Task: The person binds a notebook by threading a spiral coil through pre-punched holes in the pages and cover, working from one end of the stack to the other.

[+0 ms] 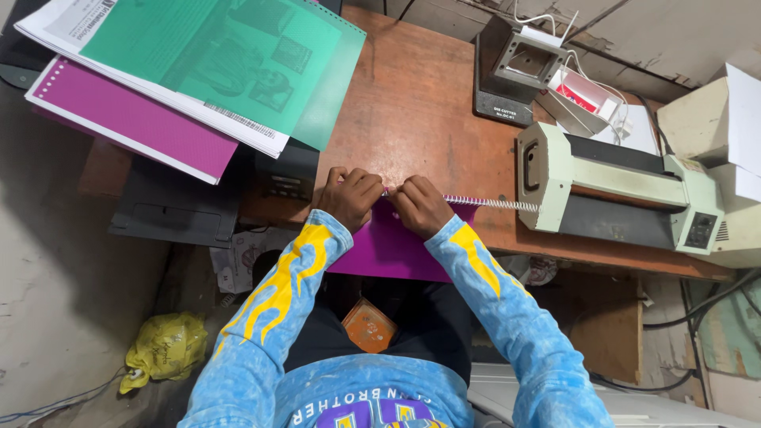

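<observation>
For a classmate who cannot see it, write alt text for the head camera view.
Seen from above, a person's left hand and right hand pinch the top edge of a purple booklet where a white spiral coil runs along it, on a wooden desk. A pale green laminating machine sits to the right.

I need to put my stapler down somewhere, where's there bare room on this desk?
Bare wood on the desk lies between the green cover sheet and the die cutter, above both hands. It is crowded right by the laminator and left by the purple booklet stack.
</observation>
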